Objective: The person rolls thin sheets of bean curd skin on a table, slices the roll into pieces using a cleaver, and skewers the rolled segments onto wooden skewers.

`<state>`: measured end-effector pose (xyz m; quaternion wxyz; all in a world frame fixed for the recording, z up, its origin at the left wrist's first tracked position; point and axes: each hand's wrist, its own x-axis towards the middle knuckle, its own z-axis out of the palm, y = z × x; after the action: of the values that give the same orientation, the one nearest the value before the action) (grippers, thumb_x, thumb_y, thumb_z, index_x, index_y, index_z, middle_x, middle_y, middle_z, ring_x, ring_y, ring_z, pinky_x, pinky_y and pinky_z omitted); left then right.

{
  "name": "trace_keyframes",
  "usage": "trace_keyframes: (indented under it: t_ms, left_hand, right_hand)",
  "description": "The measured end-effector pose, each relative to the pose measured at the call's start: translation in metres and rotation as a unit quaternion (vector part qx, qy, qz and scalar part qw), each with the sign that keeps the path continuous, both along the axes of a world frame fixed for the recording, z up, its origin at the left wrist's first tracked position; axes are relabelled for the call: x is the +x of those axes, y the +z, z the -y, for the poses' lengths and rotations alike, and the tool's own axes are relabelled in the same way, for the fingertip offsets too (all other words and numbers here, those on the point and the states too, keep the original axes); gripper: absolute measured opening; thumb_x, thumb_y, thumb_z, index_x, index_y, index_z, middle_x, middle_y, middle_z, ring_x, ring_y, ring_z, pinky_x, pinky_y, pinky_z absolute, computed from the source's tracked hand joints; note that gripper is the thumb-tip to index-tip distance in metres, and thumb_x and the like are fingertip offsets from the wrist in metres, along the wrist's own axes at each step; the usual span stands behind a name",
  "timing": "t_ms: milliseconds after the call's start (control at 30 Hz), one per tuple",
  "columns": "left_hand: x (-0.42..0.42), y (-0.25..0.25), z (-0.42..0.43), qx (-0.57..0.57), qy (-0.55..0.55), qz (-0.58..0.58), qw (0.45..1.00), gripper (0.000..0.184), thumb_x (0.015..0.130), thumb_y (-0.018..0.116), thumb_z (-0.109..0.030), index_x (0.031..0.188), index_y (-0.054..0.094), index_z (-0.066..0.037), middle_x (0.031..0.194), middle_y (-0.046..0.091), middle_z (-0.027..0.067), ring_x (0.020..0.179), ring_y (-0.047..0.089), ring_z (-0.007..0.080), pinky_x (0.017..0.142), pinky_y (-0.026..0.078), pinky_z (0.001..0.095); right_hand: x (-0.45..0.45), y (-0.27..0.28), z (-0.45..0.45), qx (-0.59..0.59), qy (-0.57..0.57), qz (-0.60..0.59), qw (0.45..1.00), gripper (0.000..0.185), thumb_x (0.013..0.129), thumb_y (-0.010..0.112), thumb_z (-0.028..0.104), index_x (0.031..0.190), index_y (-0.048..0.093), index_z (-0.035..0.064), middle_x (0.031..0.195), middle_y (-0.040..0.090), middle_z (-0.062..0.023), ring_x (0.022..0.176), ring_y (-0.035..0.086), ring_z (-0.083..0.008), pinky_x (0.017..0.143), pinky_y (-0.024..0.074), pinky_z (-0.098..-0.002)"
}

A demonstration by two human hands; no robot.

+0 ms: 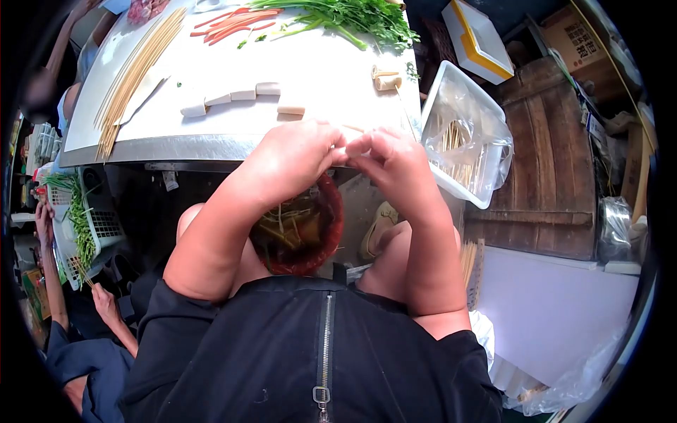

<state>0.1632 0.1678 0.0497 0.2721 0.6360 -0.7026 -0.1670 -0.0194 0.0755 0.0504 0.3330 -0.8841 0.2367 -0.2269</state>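
My left hand (307, 149) and my right hand (396, 156) meet at the table's near edge, fingers pinched together. A small pale piece (352, 129) shows between them, mostly hidden by the fingers; its kind is unclear. Just beyond lies a short pale cylinder (290, 110), and to its left several similar pale pieces (243, 92) form a row. Toward the right edge, pale rolls (386, 77) appear to have a thin stick through them. Bamboo skewers (144, 67) lie in a bundle at the left, beside a knife (146, 96). Red strips (236, 25) and leafy greens (352, 20) are farther back.
Right of the table stands a white bin (438, 92) with a plastic bag and skewers. A red-rimmed tub (331, 233) sits between my knees. At left, another person's hand (106, 304) is near a basket (106, 224) with greens. Wooden boards (532, 155) lie at right.
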Motion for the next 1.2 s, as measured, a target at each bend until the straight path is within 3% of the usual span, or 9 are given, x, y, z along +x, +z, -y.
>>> trace_keyframes:
  t_ms: [133,200,367,433,633,733,967,1200]
  left_hand:
    - [0.002,-0.002,0.0,0.014,0.005,-0.006,1.0,0.018,0.086,0.067,-0.019,0.097,0.062,-0.005,0.092,0.062,0.0158,0.086,0.062,0.0354,0.075,0.05,0.0426]
    - [0.002,0.001,0.001,-0.052,0.025,-0.048,0.997,0.02,0.083,0.07,-0.015,0.098,0.061,-0.005,0.091,0.061,0.0141,0.087,0.062,0.0341,0.075,0.05,0.0416]
    - [-0.001,-0.003,0.006,-0.064,0.016,-0.033,0.997,0.021,0.082,0.07,-0.013,0.099,0.061,-0.005,0.089,0.06,0.0124,0.087,0.061,0.033,0.075,0.05,0.0416]
    - [-0.001,-0.007,0.01,-0.074,0.018,-0.012,0.997,0.02,0.084,0.069,-0.014,0.1,0.062,-0.005,0.089,0.06,0.0125,0.087,0.061,0.0332,0.075,0.05,0.0417]
    - [-0.004,-0.008,0.015,-0.038,0.033,0.034,0.998,0.02,0.088,0.064,-0.017,0.104,0.064,-0.005,0.092,0.062,0.014,0.087,0.062,0.0339,0.076,0.051,0.0417]
    - [-0.007,-0.014,0.017,-0.138,0.067,-0.012,0.988,0.019,0.088,0.065,-0.016,0.103,0.063,-0.003,0.092,0.063,0.0147,0.086,0.063,0.0343,0.076,0.051,0.0418]
    - [-0.007,-0.02,0.025,-0.095,0.081,0.0,0.992,0.018,0.088,0.064,-0.016,0.102,0.062,-0.004,0.098,0.063,0.0152,0.089,0.063,0.0355,0.079,0.051,0.0429]
    - [-0.005,-0.016,0.014,-0.056,0.079,0.014,0.995,0.023,0.088,0.064,-0.016,0.106,0.061,-0.003,0.098,0.063,0.0164,0.093,0.063,0.0351,0.08,0.051,0.0433]
  right_hand:
    - [0.0,-0.004,0.0,-0.008,-0.008,0.01,1.0,0.01,0.081,0.07,0.007,0.09,0.069,0.0031,0.085,0.063,-0.0132,0.082,0.062,-0.0314,0.072,0.0503,-0.039]
    - [0.002,-0.002,0.001,-0.018,-0.005,0.015,1.0,0.011,0.082,0.07,0.007,0.092,0.069,0.0027,0.088,0.063,-0.0135,0.083,0.062,-0.0318,0.072,0.0502,-0.0391]
    - [0.003,-0.004,0.003,-0.058,-0.007,-0.019,0.998,0.016,0.083,0.069,0.007,0.099,0.069,0.002,0.095,0.062,-0.0146,0.089,0.061,-0.0326,0.076,0.0502,-0.0385]
    - [0.004,-0.008,0.002,-0.007,-0.057,0.047,0.997,0.018,0.083,0.069,0.006,0.101,0.068,0.0025,0.096,0.062,-0.0144,0.091,0.061,-0.0326,0.078,0.0503,-0.0378]
    - [0.007,-0.006,0.001,-0.051,-0.058,0.044,0.996,0.016,0.081,0.07,0.004,0.096,0.067,0.0029,0.096,0.063,-0.0141,0.091,0.061,-0.0329,0.08,0.0505,-0.0389]
    - [0.012,-0.009,0.003,-0.077,-0.077,0.043,0.993,0.015,0.081,0.07,0.004,0.096,0.067,0.0029,0.095,0.063,-0.0139,0.091,0.061,-0.0329,0.079,0.0505,-0.0397]
    - [0.018,-0.018,0.009,-0.199,-0.1,0.092,0.97,0.017,0.077,0.073,0.005,0.093,0.068,0.0044,0.094,0.064,-0.0129,0.089,0.061,-0.0322,0.079,0.0507,-0.0401]
    - [0.021,-0.015,0.014,-0.186,-0.028,0.064,0.98,0.015,0.073,0.076,0.004,0.086,0.068,0.0059,0.088,0.064,-0.0099,0.085,0.062,-0.0312,0.077,0.0511,-0.0392]
